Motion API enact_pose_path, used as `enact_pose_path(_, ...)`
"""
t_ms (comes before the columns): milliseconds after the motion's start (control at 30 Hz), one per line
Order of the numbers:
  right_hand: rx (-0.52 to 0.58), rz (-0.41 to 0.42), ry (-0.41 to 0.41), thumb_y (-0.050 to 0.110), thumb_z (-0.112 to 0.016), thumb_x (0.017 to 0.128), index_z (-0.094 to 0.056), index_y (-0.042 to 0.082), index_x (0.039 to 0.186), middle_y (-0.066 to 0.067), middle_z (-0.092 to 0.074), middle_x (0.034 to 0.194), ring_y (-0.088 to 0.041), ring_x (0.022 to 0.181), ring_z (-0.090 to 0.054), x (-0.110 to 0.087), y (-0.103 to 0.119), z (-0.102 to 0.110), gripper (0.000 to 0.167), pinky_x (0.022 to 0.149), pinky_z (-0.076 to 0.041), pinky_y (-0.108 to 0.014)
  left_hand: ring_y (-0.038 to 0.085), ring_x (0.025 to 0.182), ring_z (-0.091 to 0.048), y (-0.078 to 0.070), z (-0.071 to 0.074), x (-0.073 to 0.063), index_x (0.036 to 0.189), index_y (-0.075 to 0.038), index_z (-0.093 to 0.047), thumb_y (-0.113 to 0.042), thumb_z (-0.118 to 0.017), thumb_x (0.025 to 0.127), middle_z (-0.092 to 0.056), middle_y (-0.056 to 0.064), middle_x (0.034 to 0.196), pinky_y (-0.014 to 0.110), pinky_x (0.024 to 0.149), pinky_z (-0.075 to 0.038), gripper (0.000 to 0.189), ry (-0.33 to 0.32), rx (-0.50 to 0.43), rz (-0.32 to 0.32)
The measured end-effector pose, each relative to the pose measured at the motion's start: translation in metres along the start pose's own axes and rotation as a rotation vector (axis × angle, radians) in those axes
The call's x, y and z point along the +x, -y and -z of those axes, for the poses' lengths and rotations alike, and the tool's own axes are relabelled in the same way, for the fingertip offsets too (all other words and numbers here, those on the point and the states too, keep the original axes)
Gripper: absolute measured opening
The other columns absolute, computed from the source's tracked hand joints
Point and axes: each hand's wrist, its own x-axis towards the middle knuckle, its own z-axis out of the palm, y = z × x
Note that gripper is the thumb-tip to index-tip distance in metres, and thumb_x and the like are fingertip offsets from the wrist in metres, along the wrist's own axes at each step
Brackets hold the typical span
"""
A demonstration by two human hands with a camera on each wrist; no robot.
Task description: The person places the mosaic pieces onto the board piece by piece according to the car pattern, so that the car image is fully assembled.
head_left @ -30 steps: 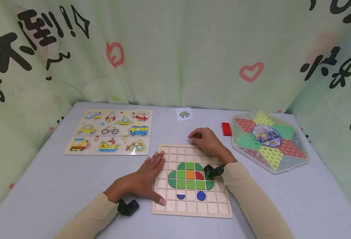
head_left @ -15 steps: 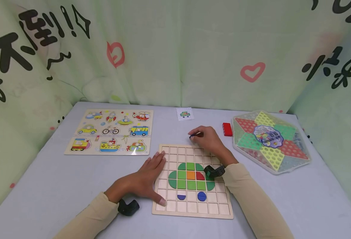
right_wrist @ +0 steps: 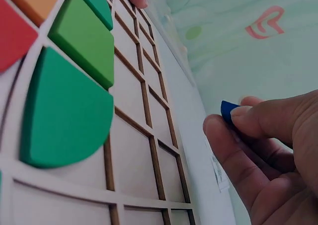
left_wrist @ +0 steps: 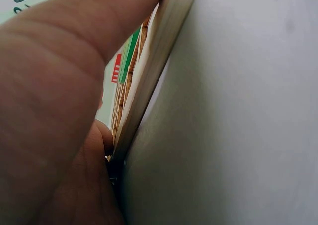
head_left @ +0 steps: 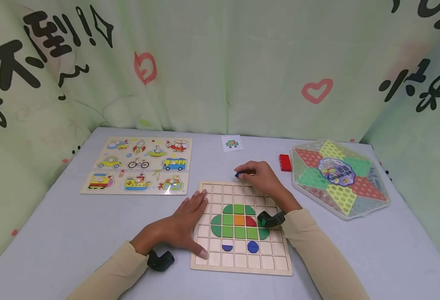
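Note:
A wooden grid board (head_left: 242, 260) lies in front of me, with green squares and rounded green pieces, an orange square (head_left: 239, 220) and a red piece (head_left: 250, 221) set in its cells. Below them are a blue half-circle (head_left: 227, 248) and a full blue circle (head_left: 253, 247). My left hand (head_left: 178, 225) rests along the board's left edge, fingers straight, thumb on the near corner area. Past the far edge, my right hand (head_left: 259, 177) pinches a small blue piece (right_wrist: 228, 111) between thumb and fingertips; most of it is hidden by them.
A picture card (head_left: 232, 143) of the green shape lies at the back. To the left is a vehicle puzzle board (head_left: 137, 166). A red block (head_left: 285, 163) and a hexagonal Chinese checkers box (head_left: 338, 179) sit right. A printed curtain (head_left: 223, 66) surrounds the table.
The blue piece has turned in my right fingertips, and that hand has dipped slightly toward the board. The left hand stays where it was.

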Motion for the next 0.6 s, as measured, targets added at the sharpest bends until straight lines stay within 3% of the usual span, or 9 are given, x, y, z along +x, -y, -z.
enact_pose_path(267, -0.008, 0.045, 0.021, 0.004, -0.059, 0.096, -0.069, 0.003, 0.119, -0.01, -0.065, 0.11, -0.025, 0.101, -0.06, -0.0038, 0.0001, 0.0013, 0.025, 0.091, -0.05, -0.039, 0.023, 0.146, 0.016, 0.0, 0.0, 0.0003, 0.156, -0.003, -0.008, -0.069, -0.078, 0.063, 0.011, 0.007, 0.162, 0.043, 0.116, 0.006, 0.133, -0.001, -0.018, 0.0)
enact_pose_path(600, 0.042, 0.013, 0.029, 0.006, -0.064, 0.093, -0.071, 0.004, 0.114, -0.009, -0.067, 0.11, -0.025, 0.101, -0.061, -0.0061, 0.0014, -0.0003, 0.022, 0.092, -0.05, -0.038, 0.022, 0.146, 0.015, 0.0005, -0.0009, 0.0011, 0.156, -0.003, -0.009, -0.069, -0.078, 0.063, 0.01, 0.006, 0.162, 0.043, 0.116, 0.005, 0.133, -0.006, -0.015, -0.002)
